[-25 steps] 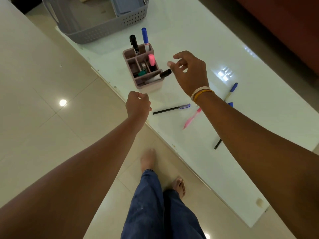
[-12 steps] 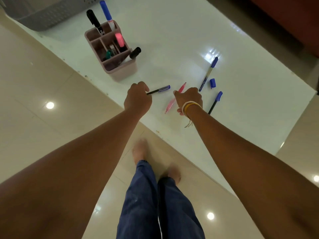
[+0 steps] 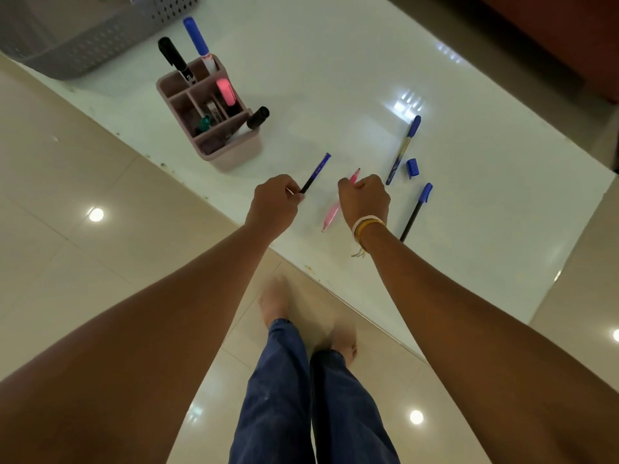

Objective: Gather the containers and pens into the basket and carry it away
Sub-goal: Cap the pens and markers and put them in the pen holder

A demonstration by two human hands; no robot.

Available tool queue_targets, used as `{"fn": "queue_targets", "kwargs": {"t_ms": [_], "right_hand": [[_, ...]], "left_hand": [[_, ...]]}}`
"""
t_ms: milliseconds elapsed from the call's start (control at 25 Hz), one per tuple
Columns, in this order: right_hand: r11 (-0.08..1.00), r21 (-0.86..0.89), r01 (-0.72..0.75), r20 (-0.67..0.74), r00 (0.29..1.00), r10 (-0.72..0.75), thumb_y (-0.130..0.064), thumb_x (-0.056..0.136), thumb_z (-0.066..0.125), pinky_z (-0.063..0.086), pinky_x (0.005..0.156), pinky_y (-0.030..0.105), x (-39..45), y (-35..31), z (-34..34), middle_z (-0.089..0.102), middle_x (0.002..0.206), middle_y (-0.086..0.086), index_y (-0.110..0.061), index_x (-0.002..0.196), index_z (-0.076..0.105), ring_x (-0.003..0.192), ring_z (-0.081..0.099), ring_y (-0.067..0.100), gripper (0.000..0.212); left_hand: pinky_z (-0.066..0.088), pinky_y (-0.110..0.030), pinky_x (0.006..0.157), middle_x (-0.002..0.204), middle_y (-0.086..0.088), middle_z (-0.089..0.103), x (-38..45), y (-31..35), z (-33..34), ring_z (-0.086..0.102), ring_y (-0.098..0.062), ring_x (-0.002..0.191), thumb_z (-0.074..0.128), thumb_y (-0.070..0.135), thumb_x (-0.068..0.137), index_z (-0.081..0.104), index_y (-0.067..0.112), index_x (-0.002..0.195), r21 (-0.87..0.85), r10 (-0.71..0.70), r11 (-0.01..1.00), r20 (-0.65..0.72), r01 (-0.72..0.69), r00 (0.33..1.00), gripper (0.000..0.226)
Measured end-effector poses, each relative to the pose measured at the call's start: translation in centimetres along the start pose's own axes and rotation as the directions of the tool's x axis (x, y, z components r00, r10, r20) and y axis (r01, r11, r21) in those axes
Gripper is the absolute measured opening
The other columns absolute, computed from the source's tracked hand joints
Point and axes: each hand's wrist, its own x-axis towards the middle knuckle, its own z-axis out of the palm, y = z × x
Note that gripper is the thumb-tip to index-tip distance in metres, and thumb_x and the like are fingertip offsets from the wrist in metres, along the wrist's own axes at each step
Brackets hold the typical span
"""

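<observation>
The black pen with the blue cap (image 3: 316,172) is pinched at its lower end in your left hand (image 3: 273,204), fingers closed round the barrel, the capped end angled up over the tabletop (image 3: 335,78). Your right hand (image 3: 365,200) is curled shut on the pink pen (image 3: 331,216), whose lower half looks to lie on the surface. Both should be light, stiff and smooth, so grip mid-barrel rather than at the tip or they may swivel.

Just right of that hand lie a blue-capped pen (image 3: 403,150), a loose blue cap (image 3: 412,168) and a second black pen (image 3: 416,212), apart from one another. The cap is small and likely to skate on the gloss.

The pink organiser (image 3: 234,152) stands near the tabletop's front edge, holding markers upright; lift it by its walls and keep it level. The grey basket (image 3: 83,45) sits at the far left corner. Beyond that is polished tile floor (image 3: 67,262) reflecting ceiling lights.
</observation>
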Motion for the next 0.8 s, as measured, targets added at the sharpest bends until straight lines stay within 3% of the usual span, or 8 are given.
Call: {"fn": "queue_targets", "kwargs": {"t_ms": [80, 160, 280, 360, 440, 520, 600, 800], "right_hand": [[0.970, 0.243, -0.024, 0.105, 0.994, -0.002, -0.027, 0.084, 0.060, 0.051, 0.064, 0.033, -0.9, -1.3, -0.3, 0.058, 0.077, 0.001, -0.013, 0.088, 0.057, 0.069, 0.057, 0.020, 0.015], [0.932, 0.352, -0.086, 0.226, 0.974, 0.005, -0.025, 0.092, 0.057, 0.053, 0.061, 0.030, -1.4, -2.3, -0.2, 0.062, 0.084, 0.004, -0.013, 0.092, 0.060, 0.074, 0.061, 0.020, 0.012], [0.849, 0.510, -0.139, 0.082, 0.990, 0.113, -0.028, 0.100, 0.041, 0.053, 0.059, 0.030, -0.9, -2.7, -0.5, 0.062, 0.070, 0.005, -0.014, 0.082, 0.056, 0.061, 0.063, 0.019, 0.027], [0.807, 0.576, -0.131, -0.009, 0.986, 0.166, -0.031, 0.100, 0.036, 0.047, 0.056, 0.028, 0.5, -2.0, -1.4, 0.051, 0.064, -0.001, -0.021, 0.073, 0.047, 0.053, 0.052, 0.013, 0.031], [0.831, 0.543, -0.121, 0.009, 0.990, 0.138, -0.028, 0.099, 0.037, 0.040, 0.059, 0.030, 1.6, -1.2, -2.1, 0.043, 0.068, -0.004, -0.026, 0.070, 0.041, 0.058, 0.042, 0.009, 0.029], [0.883, 0.455, -0.118, 0.018, 0.992, 0.123, -0.026, 0.100, 0.036, 0.044, 0.069, 0.035, 1.9, -0.8, -2.4, 0.047, 0.071, -0.003, -0.025, 0.070, 0.045, 0.063, 0.045, 0.011, 0.031], [0.909, 0.407, -0.095, -0.024, 0.993, 0.115, -0.030, 0.101, 0.035, 0.048, 0.076, 0.037, 1.8, -0.5, -2.3, 0.053, 0.074, -0.001, -0.024, 0.071, 0.052, 0.072, 0.051, 0.017, 0.035], [0.922, 0.386, 0.041, -0.073, 0.997, -0.014, -0.030, 0.102, 0.035, 0.044, 0.073, 0.030, 1.0, 0.5, -1.7, 0.050, 0.072, -0.007, -0.024, 0.077, 0.053, 0.073, 0.050, 0.015, 0.032]], "left_hand": [[0.048, -0.022, 0.059, 0.083, -0.007, 0.067, -0.1, 1.1, -0.2, 0.062, -0.019, 0.071, 0.064, 0.019, 0.090, 0.066, 0.006, 0.096, -0.080, 0.049, 0.996, 0.022, -0.047, 0.999, 0.014], [0.052, -0.021, 0.059, 0.081, -0.008, 0.071, -0.4, 2.5, -0.2, 0.068, -0.020, 0.065, 0.064, 0.020, 0.091, 0.068, 0.007, 0.098, -0.094, 0.112, 0.990, 0.064, -0.105, 0.992, 0.016], [0.056, -0.026, 0.056, 0.079, -0.009, 0.072, -0.3, 3.8, 0.6, 0.070, -0.021, 0.061, 0.059, 0.022, 0.093, 0.070, 0.007, 0.093, -0.240, 0.013, 0.971, 0.055, 0.001, 0.998, 0.018], [0.057, -0.030, 0.061, 0.082, -0.008, 0.069, 0.0, 3.9, 1.7, 0.070, -0.022, 0.069, 0.057, 0.017, 0.093, 0.067, 0.007, 0.089, -0.250, -0.067, 0.966, 0.023, 0.071, 0.997, 0.016], [0.055, -0.028, 0.074, 0.086, -0.001, 0.066, -0.1, 3.6, 3.2, 0.069, -0.019, 0.084, 0.067, 0.024, 0.086, 0.065, 0.008, 0.090, -0.019, -0.018, 1.000, 0.038, 0.019, 0.999, 0.016], [0.056, -0.032, 0.082, 0.092, -0.001, 0.067, -0.9, 3.7, 4.5, 0.068, -0.020, 0.087, 0.076, 0.034, 0.079, 0.065, 0.009, 0.097, 0.174, 0.008, 0.984, 0.108, -0.027, 0.994, 0.034], [0.058, -0.037, 0.083, 0.097, -0.005, 0.070, -1.2, 3.7, 5.4, 0.070, -0.025, 0.089, 0.078, 0.033, 0.077, 0.064, 0.010, 0.100, 0.239, 0.004, 0.971, 0.090, -0.025, 0.996, 0.036], [0.058, -0.038, 0.082, 0.095, -0.004, 0.068, -0.5, 4.1, 5.1, 0.069, -0.025, 0.088, 0.076, 0.038, 0.078, 0.060, 0.013, 0.102, 0.301, -0.067, 0.953, 0.106, 0.032, 0.992, 0.039]]}}
